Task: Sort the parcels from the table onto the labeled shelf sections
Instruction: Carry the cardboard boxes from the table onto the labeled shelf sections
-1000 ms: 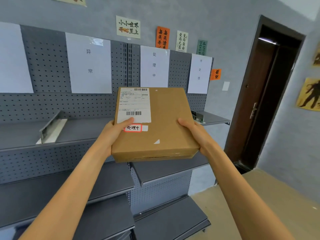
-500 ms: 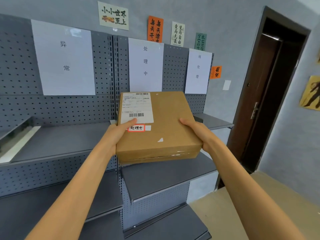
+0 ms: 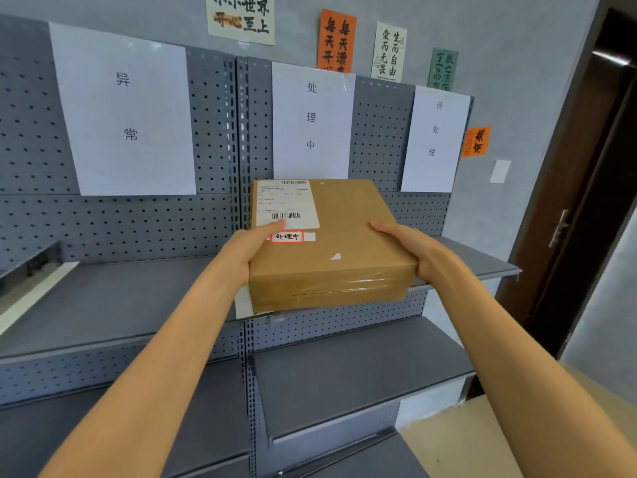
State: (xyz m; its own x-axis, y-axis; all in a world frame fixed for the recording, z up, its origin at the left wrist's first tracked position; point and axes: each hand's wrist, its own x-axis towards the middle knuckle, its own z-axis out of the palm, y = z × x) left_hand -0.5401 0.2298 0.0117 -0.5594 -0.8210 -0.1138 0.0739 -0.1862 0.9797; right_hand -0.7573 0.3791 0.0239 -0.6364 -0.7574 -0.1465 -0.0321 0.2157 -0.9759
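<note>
While both arms reach forward, the left hand [image 3: 246, 248] grips the near left edge of the cardboard parcel [image 3: 339, 250], its thumb lying flat across the top beside the small red-framed sticker [image 3: 286, 237]; its fingers are under the box and out of sight. The right hand [image 3: 410, 251] grips the right side of the parcel, thumb on top pointing toward the middle, the fingers curled round the edge and underneath. The parcel is flat and brown, with clear tape shining along its near side, and a white shipping label [image 3: 286, 203] with barcodes covers its far left corner. It is held roughly level over the front edge of the top shelf [image 3: 482, 257] of the grey pegboard rack, just right of the upright post between two bays; whether its underside touches the shelf cannot be told. Directly behind it on the pegboard hangs the middle paper sign [image 3: 312, 119], whose three characters match those on the red-framed sticker. Another paper sign [image 3: 124, 112] hangs to the left and a third sign [image 3: 435, 139] to the right. A dark door [image 3: 586, 188] stands at the far right.
</note>
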